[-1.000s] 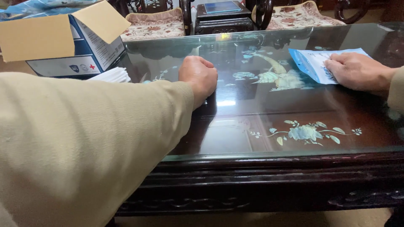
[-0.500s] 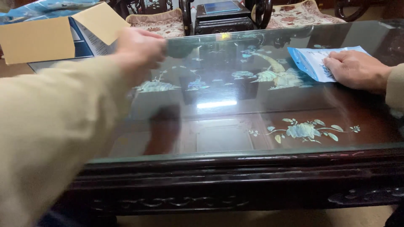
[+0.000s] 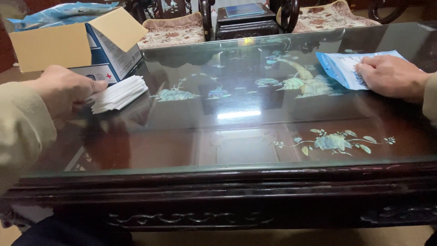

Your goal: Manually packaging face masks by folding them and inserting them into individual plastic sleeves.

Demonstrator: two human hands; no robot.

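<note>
Left grip on white stack, flat, fanned

An open blue-and-white cardboard box with raised brown flaps stands at the glass tabletop's far left corner. A flat blue-and-white plastic pouch lies at the far right, partly under a hand.

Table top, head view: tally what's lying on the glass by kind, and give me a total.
Open cardboard box: 1
Stack of white sheets, under the left hand: 1
Blue and white pouch, under the right hand: 1
Total: 3
</note>
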